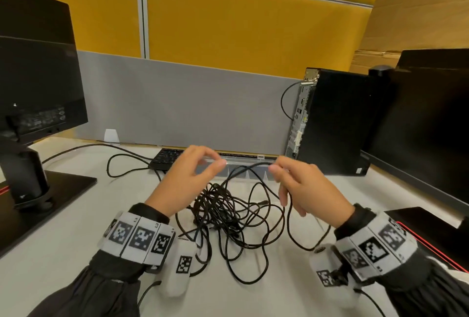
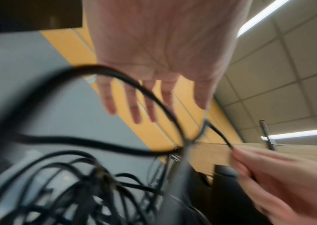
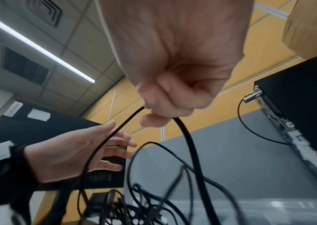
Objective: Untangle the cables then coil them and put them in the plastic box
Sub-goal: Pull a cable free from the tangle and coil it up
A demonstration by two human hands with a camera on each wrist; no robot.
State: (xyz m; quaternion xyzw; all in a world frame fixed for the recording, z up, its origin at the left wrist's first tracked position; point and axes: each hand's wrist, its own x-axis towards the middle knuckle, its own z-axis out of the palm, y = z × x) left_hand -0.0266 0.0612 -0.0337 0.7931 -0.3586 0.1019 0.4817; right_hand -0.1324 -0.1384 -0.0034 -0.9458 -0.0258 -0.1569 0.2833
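A knot of thin black cables lies on the white desk between my hands. My right hand pinches one strand that rises out of the knot; the right wrist view shows the right hand with thumb and fingers curled round this strand. My left hand hovers above the knot with relaxed fingers and holds nothing. From the left wrist camera, the left hand has straight fingers, with a loop crossing in front of them. A clear plastic box sits just behind both hands.
A black keyboard lies behind the box against the grey partition. A monitor on a stand is at the left, a PC tower and a second monitor at the right. Another black cable loops at the left.
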